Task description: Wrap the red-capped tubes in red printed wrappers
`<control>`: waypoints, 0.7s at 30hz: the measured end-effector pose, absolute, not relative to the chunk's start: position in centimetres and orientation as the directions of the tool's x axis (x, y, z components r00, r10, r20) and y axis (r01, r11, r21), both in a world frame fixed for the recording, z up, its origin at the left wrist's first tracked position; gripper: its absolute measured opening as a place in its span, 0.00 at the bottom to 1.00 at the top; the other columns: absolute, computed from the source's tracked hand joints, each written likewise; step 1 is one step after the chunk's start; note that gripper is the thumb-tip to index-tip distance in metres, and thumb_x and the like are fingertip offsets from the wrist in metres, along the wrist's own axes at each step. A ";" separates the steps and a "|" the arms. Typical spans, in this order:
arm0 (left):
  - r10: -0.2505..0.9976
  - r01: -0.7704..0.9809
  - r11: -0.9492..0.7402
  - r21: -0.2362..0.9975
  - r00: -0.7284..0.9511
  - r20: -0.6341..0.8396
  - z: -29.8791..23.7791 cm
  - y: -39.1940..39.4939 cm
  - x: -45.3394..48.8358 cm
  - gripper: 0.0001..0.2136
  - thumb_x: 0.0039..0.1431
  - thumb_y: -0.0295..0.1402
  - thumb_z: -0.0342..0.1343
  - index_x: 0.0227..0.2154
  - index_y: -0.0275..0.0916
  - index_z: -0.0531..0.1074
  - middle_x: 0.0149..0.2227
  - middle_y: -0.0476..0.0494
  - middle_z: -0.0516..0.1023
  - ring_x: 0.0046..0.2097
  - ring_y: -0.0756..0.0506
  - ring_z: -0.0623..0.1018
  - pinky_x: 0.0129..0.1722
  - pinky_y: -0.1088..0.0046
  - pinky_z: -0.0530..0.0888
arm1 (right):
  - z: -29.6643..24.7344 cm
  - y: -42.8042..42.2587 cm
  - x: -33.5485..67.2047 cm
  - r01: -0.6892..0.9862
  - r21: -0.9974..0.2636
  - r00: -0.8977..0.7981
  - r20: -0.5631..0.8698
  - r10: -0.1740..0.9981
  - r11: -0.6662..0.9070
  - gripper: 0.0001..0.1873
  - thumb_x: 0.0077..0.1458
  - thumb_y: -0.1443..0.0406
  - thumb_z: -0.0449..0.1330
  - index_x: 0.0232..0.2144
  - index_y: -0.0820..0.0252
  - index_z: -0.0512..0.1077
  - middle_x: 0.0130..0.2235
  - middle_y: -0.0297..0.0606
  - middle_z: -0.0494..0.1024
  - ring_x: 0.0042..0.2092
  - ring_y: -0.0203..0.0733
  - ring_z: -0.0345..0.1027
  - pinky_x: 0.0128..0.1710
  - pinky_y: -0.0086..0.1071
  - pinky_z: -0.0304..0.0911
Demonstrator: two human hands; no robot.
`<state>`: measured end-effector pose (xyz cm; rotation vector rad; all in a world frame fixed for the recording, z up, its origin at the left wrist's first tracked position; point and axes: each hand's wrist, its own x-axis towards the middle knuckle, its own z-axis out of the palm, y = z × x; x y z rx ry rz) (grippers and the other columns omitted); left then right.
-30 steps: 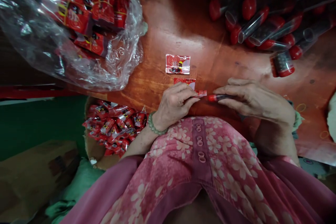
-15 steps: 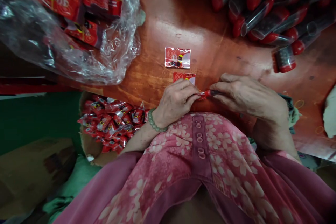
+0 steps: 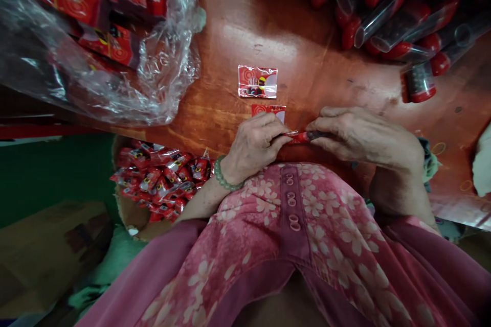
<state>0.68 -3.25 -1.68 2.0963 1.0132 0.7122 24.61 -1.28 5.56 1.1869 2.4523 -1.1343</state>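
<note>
In front of my torso, my left hand pinches a small red plastic packet between thumb and fingers. My right hand, fingers closed, grips a slim dark piece with a red end. That red end meets the packet's edge; whether it is inside cannot be made out. Just beyond my left fingers a red printed packet lies flat, partly covered by the hand. Farther off is another flat red and white packet.
A clear plastic bag of banded red packets sits at upper left. Below it, a cardboard box holds many filled red packets. Clear tubes with red caps are piled at upper right. Rubber bands lie on the wooden table.
Both hands stay close together, with the red end still at the packet's edge. The packet between them has shifted slightly. The whole view has moved a little.
</note>
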 end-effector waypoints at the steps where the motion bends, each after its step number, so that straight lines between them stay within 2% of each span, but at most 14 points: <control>1: 0.812 0.443 -0.471 0.763 0.556 0.178 -1.7 -3.2 0.7 0.07 0.65 0.33 0.60 0.31 0.37 0.78 0.31 0.46 0.79 0.34 0.48 0.77 0.36 0.72 0.73 | 5.4 -1.1 24.5 0.730 -0.565 -0.667 -0.468 0.580 0.384 0.15 0.67 0.63 0.52 0.43 0.59 0.78 0.36 0.41 0.77 0.34 0.41 0.69 0.36 0.34 0.58; 5: 0.782 0.421 -0.488 0.764 0.600 0.168 -1.4 -3.2 0.7 0.09 0.65 0.34 0.59 0.31 0.37 0.78 0.32 0.45 0.80 0.35 0.48 0.78 0.37 0.72 0.74 | 5.0 -0.2 24.4 0.685 -0.645 -0.703 -0.467 0.536 0.338 0.14 0.66 0.64 0.53 0.43 0.59 0.79 0.39 0.42 0.80 0.38 0.44 0.73 0.39 0.36 0.62; 8: 0.787 0.387 -0.414 0.824 0.607 0.110 -1.2 -3.0 0.6 0.08 0.65 0.36 0.61 0.33 0.36 0.80 0.33 0.44 0.82 0.35 0.48 0.79 0.37 0.72 0.74 | 4.9 0.5 24.5 0.650 -0.708 -0.715 -0.448 0.537 0.275 0.15 0.65 0.63 0.54 0.43 0.59 0.79 0.40 0.42 0.82 0.39 0.45 0.75 0.41 0.38 0.65; 12: 0.780 0.292 -0.279 0.915 0.624 0.038 -1.1 -2.6 0.4 0.08 0.63 0.37 0.62 0.36 0.37 0.82 0.34 0.44 0.84 0.36 0.48 0.81 0.38 0.73 0.75 | 4.8 0.7 24.7 0.567 -0.811 -0.734 -0.420 0.534 0.142 0.14 0.65 0.60 0.55 0.44 0.53 0.80 0.41 0.40 0.83 0.40 0.44 0.76 0.40 0.38 0.68; 18: 0.770 0.282 -0.041 0.959 0.620 -0.150 -1.0 -2.3 0.5 0.10 0.62 0.38 0.62 0.37 0.37 0.83 0.32 0.46 0.84 0.31 0.49 0.79 0.34 0.74 0.73 | 4.5 0.2 24.5 0.559 -0.819 -0.712 -0.398 0.578 0.125 0.16 0.66 0.57 0.55 0.47 0.54 0.80 0.44 0.40 0.83 0.43 0.46 0.77 0.42 0.37 0.69; 21: 0.770 0.307 -0.003 0.952 0.608 -0.194 -0.8 -2.2 0.8 0.10 0.61 0.38 0.62 0.35 0.36 0.82 0.29 0.46 0.83 0.28 0.51 0.76 0.30 0.75 0.69 | 4.3 0.1 24.2 0.565 -0.812 -0.714 -0.391 0.581 0.148 0.16 0.66 0.59 0.55 0.47 0.57 0.80 0.45 0.42 0.83 0.43 0.46 0.78 0.44 0.38 0.68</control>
